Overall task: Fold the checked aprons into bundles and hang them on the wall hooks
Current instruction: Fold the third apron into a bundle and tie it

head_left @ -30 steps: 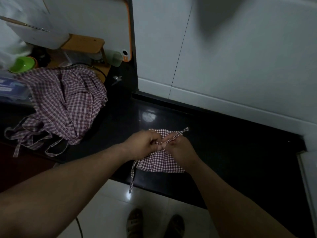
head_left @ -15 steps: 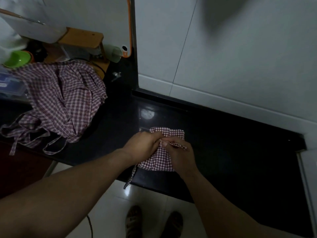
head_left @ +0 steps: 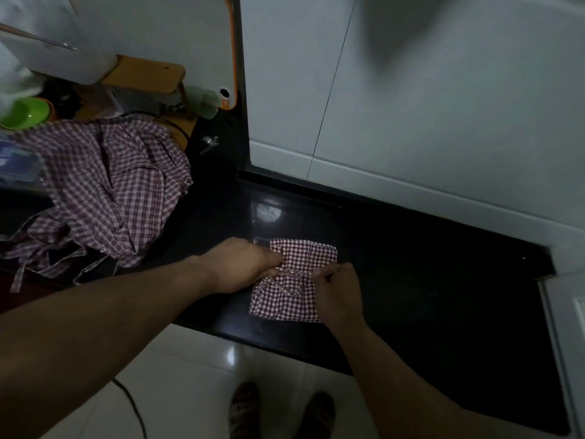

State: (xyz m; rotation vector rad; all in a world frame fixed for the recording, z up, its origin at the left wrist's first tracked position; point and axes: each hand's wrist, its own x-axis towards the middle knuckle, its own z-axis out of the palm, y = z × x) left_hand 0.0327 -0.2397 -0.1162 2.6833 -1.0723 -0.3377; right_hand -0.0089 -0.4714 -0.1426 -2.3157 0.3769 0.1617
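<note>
A small folded bundle of red-and-white checked apron [head_left: 296, 280] lies on the black counter [head_left: 427, 280] near its front edge. My left hand [head_left: 240, 264] grips the bundle's left side, where its strap runs across. My right hand [head_left: 337, 289] pinches the strap's other end at the bundle's right side, fingers curled. A second checked apron [head_left: 104, 191] lies crumpled and unfolded on the counter at the left, its straps trailing towards the edge. No wall hook is in view.
White tiled wall [head_left: 411, 106] rises behind the counter. At the back left stand a wooden shelf [head_left: 145, 74], a green bowl [head_left: 25, 114], a pale cup [head_left: 205, 101] and an orange-rimmed board [head_left: 232, 58]. My feet [head_left: 278, 410] are on the white floor below.
The strap that hung over the counter's edge has been drawn up onto the bundle. My hands moved apart, the right one pulling the strap to the right across the bundle.
</note>
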